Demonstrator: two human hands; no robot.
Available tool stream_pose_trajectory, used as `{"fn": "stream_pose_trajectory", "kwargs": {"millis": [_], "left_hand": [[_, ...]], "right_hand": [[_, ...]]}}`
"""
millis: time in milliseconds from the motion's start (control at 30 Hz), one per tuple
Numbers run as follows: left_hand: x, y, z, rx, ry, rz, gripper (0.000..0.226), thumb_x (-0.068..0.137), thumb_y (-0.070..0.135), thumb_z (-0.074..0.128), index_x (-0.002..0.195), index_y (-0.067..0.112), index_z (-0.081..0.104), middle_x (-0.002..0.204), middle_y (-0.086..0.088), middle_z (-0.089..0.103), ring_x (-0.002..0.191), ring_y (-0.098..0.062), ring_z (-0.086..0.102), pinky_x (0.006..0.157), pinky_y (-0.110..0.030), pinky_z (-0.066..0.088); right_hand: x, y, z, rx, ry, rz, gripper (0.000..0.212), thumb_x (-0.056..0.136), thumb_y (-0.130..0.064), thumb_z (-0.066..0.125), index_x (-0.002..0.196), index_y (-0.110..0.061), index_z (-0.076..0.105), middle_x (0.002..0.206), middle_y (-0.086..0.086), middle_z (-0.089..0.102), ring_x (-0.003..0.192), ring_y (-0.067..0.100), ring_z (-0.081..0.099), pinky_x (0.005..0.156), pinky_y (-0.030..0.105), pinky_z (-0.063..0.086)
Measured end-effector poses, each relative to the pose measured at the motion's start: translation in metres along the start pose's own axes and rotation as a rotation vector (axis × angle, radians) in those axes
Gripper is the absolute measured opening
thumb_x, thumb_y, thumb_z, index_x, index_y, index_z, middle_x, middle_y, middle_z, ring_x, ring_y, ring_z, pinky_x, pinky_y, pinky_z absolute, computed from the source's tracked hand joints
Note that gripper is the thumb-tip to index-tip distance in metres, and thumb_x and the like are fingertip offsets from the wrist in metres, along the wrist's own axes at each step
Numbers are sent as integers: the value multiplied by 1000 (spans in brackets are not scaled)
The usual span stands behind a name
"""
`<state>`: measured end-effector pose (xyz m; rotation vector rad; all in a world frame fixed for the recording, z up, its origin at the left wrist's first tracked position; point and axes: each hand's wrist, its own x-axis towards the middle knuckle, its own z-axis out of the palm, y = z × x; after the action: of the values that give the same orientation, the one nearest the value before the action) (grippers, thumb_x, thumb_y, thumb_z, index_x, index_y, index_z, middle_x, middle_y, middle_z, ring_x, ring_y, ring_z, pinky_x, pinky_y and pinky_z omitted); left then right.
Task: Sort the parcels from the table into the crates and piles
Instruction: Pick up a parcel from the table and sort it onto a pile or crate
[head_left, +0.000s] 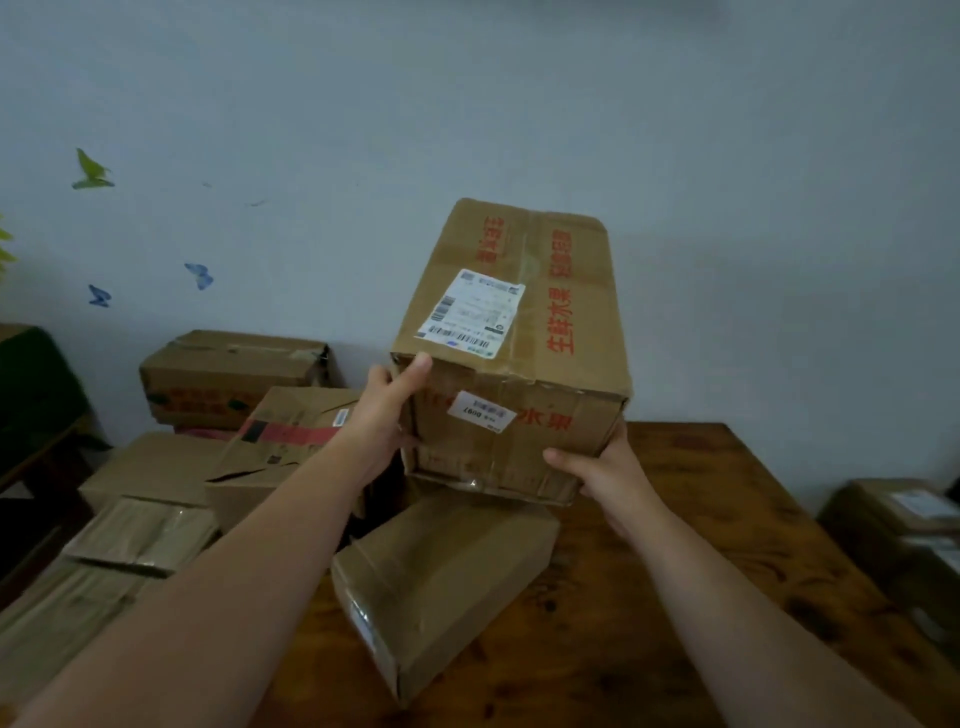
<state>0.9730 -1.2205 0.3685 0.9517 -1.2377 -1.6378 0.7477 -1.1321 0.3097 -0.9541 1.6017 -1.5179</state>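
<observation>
A large brown cardboard box (519, 332) with red characters and a white shipping label is held up above the wooden table (675, 571), tilted with its far end raised. My left hand (387, 415) grips its near left corner, thumb on the top edge. My right hand (602, 467) grips the lower right corner from below. Under the box, a smaller taped brown parcel (441, 577) lies on the table.
To the left, beside the table, lies a pile of cardboard boxes (234, 374), one with red tape (291, 431), and flat wrapped packets (140, 535). More boxes (904, 535) stand at the right edge. A pale wall rises behind.
</observation>
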Motion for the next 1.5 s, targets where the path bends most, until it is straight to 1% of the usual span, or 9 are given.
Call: {"fn": "stream_pose_trajectory", "kwargs": {"millis": [100, 267, 367, 567, 767, 933, 1033, 1333, 1500], "left_hand": [[-10, 6, 25, -55, -53, -29, 69, 69, 79, 42, 118, 32, 54, 108, 3, 62, 97, -20, 56, 86, -54, 41], [-25, -5, 80, -59, -42, -35, 32, 89, 55, 40, 92, 34, 64, 83, 7, 73, 89, -19, 62, 76, -43, 48], [-37, -22, 122, -50, -76, -36, 34, 89, 50, 39, 98, 29, 65, 98, 0, 71, 95, -23, 64, 87, -47, 48], [-73, -65, 216, -83, -107, -79, 25, 88, 34, 46, 95, 17, 63, 91, -5, 72, 80, -23, 68, 76, -39, 50], [-109, -99, 312, -67, -151, -77, 28, 86, 9, 37, 105, 17, 56, 101, -10, 61, 96, -30, 57, 85, -52, 49], [-138, -128, 380, -59, -235, -71, 19, 91, 30, 56, 106, 18, 56, 103, -9, 67, 88, -26, 68, 57, -35, 56], [-144, -145, 409, -24, -270, -62, 30, 83, 35, 68, 106, 20, 56, 102, -8, 69, 84, -25, 71, 64, -44, 58], [-92, -178, 512, -57, -338, -97, 24, 82, 21, 70, 101, 16, 57, 85, -3, 74, 78, -23, 72, 61, -44, 60], [-36, -206, 575, -76, -371, -124, 16, 83, 15, 67, 95, 12, 58, 74, -1, 73, 66, -16, 71, 48, -27, 53]], "right_hand": [[-23, -18, -27, 43, -1, 3, 105, 40, -42, 87, 129, -35, 30, 126, -5, 53, 112, 18, 53, 87, 47, 52], [-67, -31, -84, 220, -41, 58, 123, 22, -82, 72, 128, -32, 33, 125, -6, 50, 109, 19, 50, 81, 55, 48], [-90, -29, -134, 314, -60, 93, 107, 43, -91, 51, 132, -34, 40, 141, 1, 44, 129, 28, 40, 97, 70, 32], [-119, -16, -235, 350, 96, 220, 62, 65, -56, 61, 121, -30, 52, 133, 7, 54, 117, 31, 52, 81, 58, 46], [-157, 12, -340, 292, 176, 173, 72, 82, -20, 64, 141, -41, 27, 126, -1, 53, 114, 29, 53, 90, 63, 45], [-182, 22, -416, 297, 211, 174, 102, 57, -34, 78, 143, -40, 24, 134, -1, 49, 119, 31, 50, 87, 69, 43], [-185, 22, -453, 252, 217, 170, 104, 53, -37, 79, 142, -41, 25, 134, -1, 48, 120, 31, 48, 88, 69, 42], [-137, 49, -547, 403, 405, 194, 37, 89, -42, 57, 124, -29, 54, 118, 2, 66, 109, 26, 61, 89, 51, 51], [-80, 65, -597, 252, 485, 248, 50, 85, -48, 59, 129, -27, 51, 120, -2, 64, 113, 25, 57, 98, 53, 44]]}}
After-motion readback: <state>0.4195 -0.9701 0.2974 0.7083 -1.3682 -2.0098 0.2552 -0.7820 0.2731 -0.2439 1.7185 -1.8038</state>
